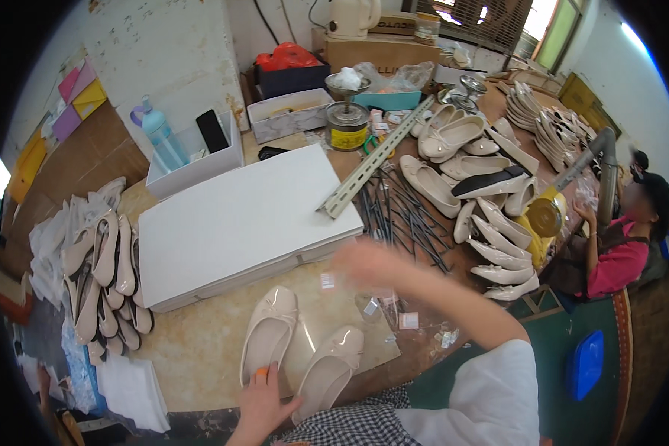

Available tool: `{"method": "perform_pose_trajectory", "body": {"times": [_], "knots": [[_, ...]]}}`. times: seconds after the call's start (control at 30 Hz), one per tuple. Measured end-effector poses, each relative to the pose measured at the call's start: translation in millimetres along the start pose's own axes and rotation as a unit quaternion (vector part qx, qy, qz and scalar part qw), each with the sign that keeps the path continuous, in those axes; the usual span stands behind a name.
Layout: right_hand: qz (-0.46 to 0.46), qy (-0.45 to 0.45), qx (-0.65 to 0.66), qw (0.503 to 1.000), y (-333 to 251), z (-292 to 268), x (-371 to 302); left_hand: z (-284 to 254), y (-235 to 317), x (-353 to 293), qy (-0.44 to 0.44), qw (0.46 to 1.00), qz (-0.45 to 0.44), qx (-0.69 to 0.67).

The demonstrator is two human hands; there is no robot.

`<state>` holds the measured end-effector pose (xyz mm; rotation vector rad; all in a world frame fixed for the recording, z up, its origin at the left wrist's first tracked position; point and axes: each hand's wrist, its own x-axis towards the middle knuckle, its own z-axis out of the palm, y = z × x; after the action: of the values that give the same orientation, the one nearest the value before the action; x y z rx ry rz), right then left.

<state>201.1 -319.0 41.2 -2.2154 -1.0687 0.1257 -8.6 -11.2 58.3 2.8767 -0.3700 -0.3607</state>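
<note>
Two beige ballet flats lie side by side on the table in front of me, toes pointing away, each with a small bow. My left hand [264,405] rests its stretched fingers at the heel of the left ballet flat [271,323]; the thumb spreads toward the right ballet flat [334,360]. An orange band [262,371] circles one of its fingers. Smeared by motion, my right hand [360,264] reaches over the near right corner of a white flat-topped stack [238,212]. Whether it holds anything cannot be made out. Small labels [327,281] lie below it.
Beige flats are heaped at left [108,282] and right [490,171]. Dark thin sticks [401,215] lie beside a slotted metal bar [375,160]. Behind stand a spray bottle [162,134], a phone [212,131] and a yellow-labelled tin [347,126]. A co-worker [624,238] sits far right.
</note>
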Motion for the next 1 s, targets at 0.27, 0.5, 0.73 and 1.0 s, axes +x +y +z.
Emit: {"method": "perform_pose_trajectory", "body": {"times": [0.27,0.5,0.73,1.0], "knots": [[0.314,0.054,-0.540,0.779,169.8,-104.7,-103.8,20.0,11.6,41.7,0.017,0.979,-0.040,-0.198],[0.275,0.292,-0.056,0.914,-58.6,-50.6,-62.9,10.2,-24.6,17.8,0.077,0.953,-0.161,-0.246],[0.013,0.062,-0.135,0.989,-155.7,117.1,-56.8,-87.3,-90.9,178.0,0.329,0.939,-0.051,0.088],[-0.008,-0.001,-0.162,0.987,-140.9,119.0,-64.2,-59.2,-119.2,248.2,0.341,0.934,-0.101,0.012]]}}
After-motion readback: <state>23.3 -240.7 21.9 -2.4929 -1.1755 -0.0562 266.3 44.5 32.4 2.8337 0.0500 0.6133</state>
